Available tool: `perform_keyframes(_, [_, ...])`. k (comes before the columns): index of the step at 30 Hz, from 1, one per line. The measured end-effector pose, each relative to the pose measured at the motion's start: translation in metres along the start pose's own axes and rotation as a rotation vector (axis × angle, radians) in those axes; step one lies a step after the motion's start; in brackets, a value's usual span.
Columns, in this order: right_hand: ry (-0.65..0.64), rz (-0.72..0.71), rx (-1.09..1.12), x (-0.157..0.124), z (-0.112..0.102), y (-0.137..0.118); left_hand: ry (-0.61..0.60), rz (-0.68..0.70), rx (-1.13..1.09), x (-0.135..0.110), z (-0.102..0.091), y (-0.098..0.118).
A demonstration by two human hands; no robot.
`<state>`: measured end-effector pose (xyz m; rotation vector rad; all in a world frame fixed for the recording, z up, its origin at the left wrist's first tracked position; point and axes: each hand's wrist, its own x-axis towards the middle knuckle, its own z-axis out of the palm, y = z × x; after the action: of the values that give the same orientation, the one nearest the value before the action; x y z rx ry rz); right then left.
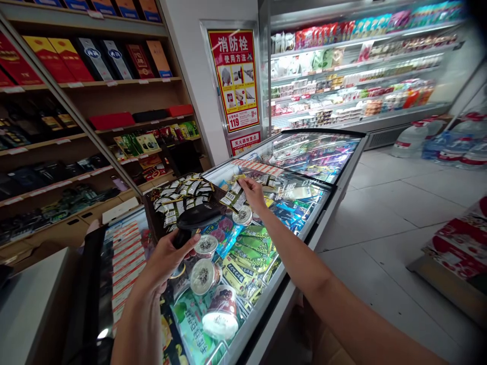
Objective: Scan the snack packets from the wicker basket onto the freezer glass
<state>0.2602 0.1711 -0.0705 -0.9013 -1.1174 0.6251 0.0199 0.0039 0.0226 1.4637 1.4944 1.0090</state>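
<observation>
My left hand (163, 261) is wrapped around the handle of a black barcode scanner (198, 215), whose head points to the right. Between the thumb and fingers of my right hand (253, 193) is a small dark-and-white snack packet (233, 197), held just beyond the scanner's head. A dark box (149, 215) full of similar small packets (184, 195) sits behind the scanner, on top of the chest freezer (314, 235). Through the freezer's glass, below my hands, ice cream tubs (203, 276) and green ice cream wrappers (253, 246) show.
Shelves with boxed goods (74, 58) stand at the left. A lit refrigerated display (323, 76) lines the back. Large water bottles (411, 139) and a stack of red cartons (460, 243) are on the floor at the right. A pale counter (38, 289) is at lower left.
</observation>
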Motion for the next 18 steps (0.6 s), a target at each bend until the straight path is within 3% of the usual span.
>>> perform_keyframes(8, [-0.028,-0.008,0.012,-0.001,0.0,0.0,-0.007,-0.025,0.009,0.001,0.001,0.001])
perform_keyframes(12, [0.003,0.055,0.029,0.003,0.001,0.013,-0.017,-0.033,0.018,0.002,0.0,-0.001])
perform_keyframes(18, [0.32,0.425,-0.015,0.022,-0.013,0.055,-0.032,-0.052,0.043,0.005,-0.005,-0.005])
